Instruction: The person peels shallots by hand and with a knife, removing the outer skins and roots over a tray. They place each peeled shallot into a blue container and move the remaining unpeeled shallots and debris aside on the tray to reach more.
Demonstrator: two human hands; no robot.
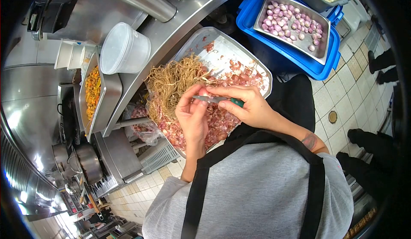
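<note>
My left hand is closed, its fingertips pinching a small shallot that is mostly hidden by fingers. In my right hand is a paring knife with a green handle, its short blade pointing left across the shallot. The right fingertips also meet the shallot. Both hands are over a large pale tray. Inside it lie a heap of dry brown stalks and roots and many loose reddish shallot skins.
Peeled shallots fill part of a metal pan set on a blue bin. To the left, a steel counter carries a lidded white tub and a tray of chopped orange food. Other people's dark-clothed legs are at right.
</note>
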